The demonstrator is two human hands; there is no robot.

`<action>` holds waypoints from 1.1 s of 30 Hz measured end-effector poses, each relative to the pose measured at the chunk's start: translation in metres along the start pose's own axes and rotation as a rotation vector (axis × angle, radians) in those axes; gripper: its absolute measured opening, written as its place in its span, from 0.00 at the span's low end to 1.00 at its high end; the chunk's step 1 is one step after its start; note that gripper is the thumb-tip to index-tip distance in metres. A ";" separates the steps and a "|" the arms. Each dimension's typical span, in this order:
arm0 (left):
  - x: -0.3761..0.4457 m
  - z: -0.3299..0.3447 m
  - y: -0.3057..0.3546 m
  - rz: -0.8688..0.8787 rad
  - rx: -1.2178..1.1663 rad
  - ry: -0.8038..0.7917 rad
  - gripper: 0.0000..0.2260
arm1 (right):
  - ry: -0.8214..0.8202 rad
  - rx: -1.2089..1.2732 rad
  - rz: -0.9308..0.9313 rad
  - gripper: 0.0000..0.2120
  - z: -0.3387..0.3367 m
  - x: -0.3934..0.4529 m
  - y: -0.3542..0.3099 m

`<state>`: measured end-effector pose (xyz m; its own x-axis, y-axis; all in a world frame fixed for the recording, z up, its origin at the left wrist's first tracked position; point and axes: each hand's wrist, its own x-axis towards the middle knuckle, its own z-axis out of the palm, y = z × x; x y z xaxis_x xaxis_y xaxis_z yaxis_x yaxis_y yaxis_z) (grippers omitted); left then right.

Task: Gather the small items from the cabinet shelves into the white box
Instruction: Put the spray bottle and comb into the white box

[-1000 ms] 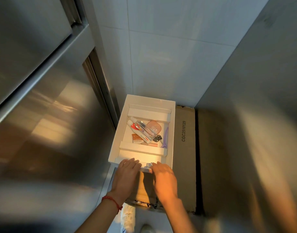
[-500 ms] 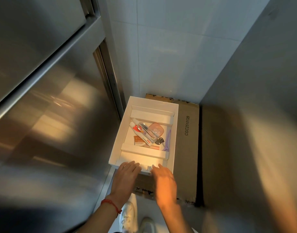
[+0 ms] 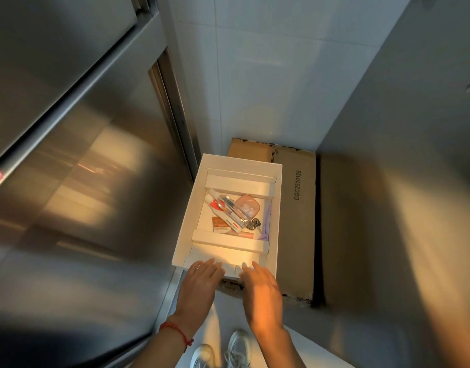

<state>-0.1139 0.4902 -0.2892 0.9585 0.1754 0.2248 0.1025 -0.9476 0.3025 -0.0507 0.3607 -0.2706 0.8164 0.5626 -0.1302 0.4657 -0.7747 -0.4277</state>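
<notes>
Hands: your left hand (image 3: 200,281) and right hand (image 3: 260,288) lie flat, fingers straight, on the near edge of the white box (image 3: 187,216) at lower centre. Inside it sit a tube (image 3: 223,215), a pink case (image 3: 247,206) and keys (image 3: 252,223), with the box resting on a cardboard carton (image 3: 297,208).

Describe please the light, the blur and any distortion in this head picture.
Head view: warm orange light falls on both hands, left hand and right hand, and on the near end of the white box; the steel cabinet door shows smeared, blurred reflections; wide-angle bending tilts the tiled wall.
</notes>
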 end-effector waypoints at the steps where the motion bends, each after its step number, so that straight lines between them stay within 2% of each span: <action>1: -0.001 0.000 0.000 0.006 0.001 -0.003 0.25 | 0.010 0.007 0.003 0.24 0.000 -0.001 0.000; 4: -0.001 0.001 0.000 0.014 0.001 -0.029 0.26 | 0.021 -0.014 0.015 0.24 -0.001 -0.002 0.002; 8: 0.002 0.002 -0.003 0.043 -0.004 -0.056 0.25 | 0.100 -0.062 -0.080 0.23 -0.004 0.002 0.004; 13: 0.006 -0.001 -0.011 0.090 -0.058 -0.078 0.25 | 0.140 -0.078 -0.145 0.19 -0.003 0.005 0.006; 20: 0.009 -0.007 -0.023 0.112 -0.072 -0.134 0.27 | 0.153 -0.079 -0.214 0.19 -0.002 0.008 0.010; 25: 0.004 -0.017 -0.039 0.121 -0.027 -0.191 0.29 | 0.134 -0.164 -0.338 0.21 -0.002 0.009 0.023; 30: 0.002 -0.034 -0.048 0.148 0.062 -0.298 0.21 | 0.225 -0.275 -0.391 0.28 0.002 0.007 0.045; 33: 0.002 -0.042 -0.050 0.175 0.086 -0.309 0.24 | 0.276 -0.291 -0.490 0.22 0.000 0.005 0.052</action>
<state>-0.1283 0.5491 -0.2650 0.9973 -0.0675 -0.0282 -0.0604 -0.9775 0.2021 -0.0219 0.3231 -0.2938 0.5247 0.8069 0.2715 0.8500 -0.5145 -0.1135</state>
